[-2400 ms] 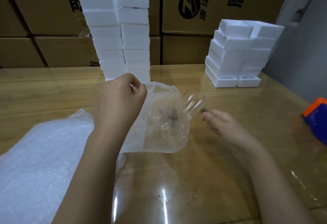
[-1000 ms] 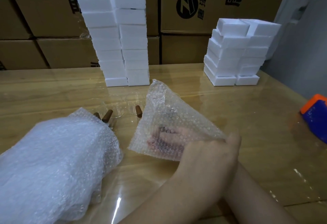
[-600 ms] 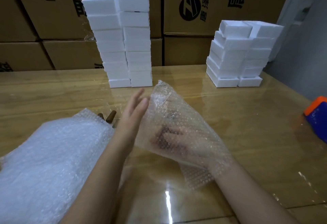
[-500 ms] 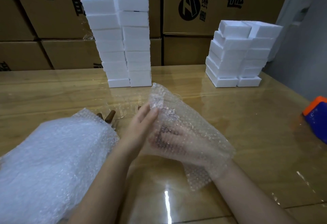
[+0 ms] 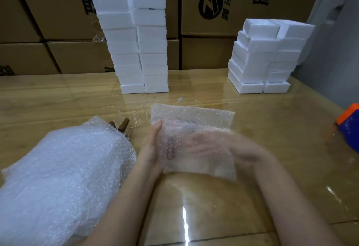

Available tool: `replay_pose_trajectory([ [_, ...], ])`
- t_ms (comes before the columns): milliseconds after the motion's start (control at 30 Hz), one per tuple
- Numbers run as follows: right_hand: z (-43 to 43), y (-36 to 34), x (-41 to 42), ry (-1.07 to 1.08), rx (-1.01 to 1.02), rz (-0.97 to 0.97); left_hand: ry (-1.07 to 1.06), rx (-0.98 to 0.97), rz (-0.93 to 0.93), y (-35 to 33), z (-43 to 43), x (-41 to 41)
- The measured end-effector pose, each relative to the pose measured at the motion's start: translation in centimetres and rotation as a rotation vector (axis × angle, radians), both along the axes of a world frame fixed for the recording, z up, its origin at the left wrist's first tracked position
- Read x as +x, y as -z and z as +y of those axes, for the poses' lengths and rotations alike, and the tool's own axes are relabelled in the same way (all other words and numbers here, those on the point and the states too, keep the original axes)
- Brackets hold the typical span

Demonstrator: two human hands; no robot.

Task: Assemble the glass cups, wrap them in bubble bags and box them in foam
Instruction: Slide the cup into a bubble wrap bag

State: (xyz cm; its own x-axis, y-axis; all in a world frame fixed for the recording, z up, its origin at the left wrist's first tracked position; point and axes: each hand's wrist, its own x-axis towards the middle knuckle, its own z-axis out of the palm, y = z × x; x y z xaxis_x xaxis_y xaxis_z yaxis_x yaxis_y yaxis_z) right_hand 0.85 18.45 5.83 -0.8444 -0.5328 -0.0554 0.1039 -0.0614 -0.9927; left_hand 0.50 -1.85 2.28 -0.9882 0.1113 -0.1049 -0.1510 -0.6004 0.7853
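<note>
A clear bubble bag (image 5: 194, 117) is held between my hands above the table, and a dark part of a glass cup shows through it. My left hand (image 5: 152, 144) presses flat against the bag's left side with straight fingers. My right hand (image 5: 223, 148) lies behind the wrap on the right, blurred, its fingers seeming stretched out toward the left. Several empty glass cups (image 5: 134, 118) stand on the table beyond the bag. Brown handles (image 5: 124, 126) poke out beside them.
A big pile of bubble bags (image 5: 64, 168) lies at the left. Two stacks of white foam boxes stand at the back, a tall stack (image 5: 136, 42) and a lower stack (image 5: 266, 57). An orange and blue object (image 5: 349, 125) lies at the right edge. Cardboard cartons (image 5: 213, 3) line the wall.
The bag has turned from upright to lying crosswise between my hands. My left hand came back from the pile and pressed onto the bag's left side.
</note>
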Motion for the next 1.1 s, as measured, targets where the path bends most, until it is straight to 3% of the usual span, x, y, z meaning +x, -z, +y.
replay_pose_trajectory([
  [167, 4.4, -0.3, -1.1, 0.214, -0.501, -0.095, 0.092, 0.011, 0.053, 0.7, -0.3, -0.3],
  [200, 4.1, 0.0, -1.4, 0.268, -0.514, -0.073, 0.118, 0.005, 0.072, 0.7, -0.3, -0.2],
  [300, 1.9, 0.6, -1.5, 0.465, -0.156, 0.117, 0.198, -0.004, 0.119, 0.8, -0.1, -0.1],
  [400, -1.1, 1.5, -1.2, 0.419, 0.13, 0.227, 0.284, 0.023, 0.17, 0.5, 0.1, 0.0],
  [567, -3.3, 1.2, -1.0, 0.207, 0.195, 0.322, 0.377, -0.048, 0.195, 0.0, 0.5, 0.1],
  [700, -4.2, 1.8, -0.4, 0.352, 0.225, 0.3, 0.341, -0.253, 0.144, 0.1, 0.6, 0.2],
  [833, -4.1, 2.1, -0.5, 0.426, 0.489, 0.461, 0.299, -0.474, 0.099, -0.1, 0.5, 0.7],
  [1000, -3.7, 2.4, -0.7, 0.558, 0.575, 0.495, 0.193, -0.711, 0.207, -0.4, 1.1, 1.7],
  [1100, -3.3, 2.6, -0.9, 0.657, 0.661, 0.498, 0.074, -0.885, 0.437, -0.9, 0.9, 1.9],
])
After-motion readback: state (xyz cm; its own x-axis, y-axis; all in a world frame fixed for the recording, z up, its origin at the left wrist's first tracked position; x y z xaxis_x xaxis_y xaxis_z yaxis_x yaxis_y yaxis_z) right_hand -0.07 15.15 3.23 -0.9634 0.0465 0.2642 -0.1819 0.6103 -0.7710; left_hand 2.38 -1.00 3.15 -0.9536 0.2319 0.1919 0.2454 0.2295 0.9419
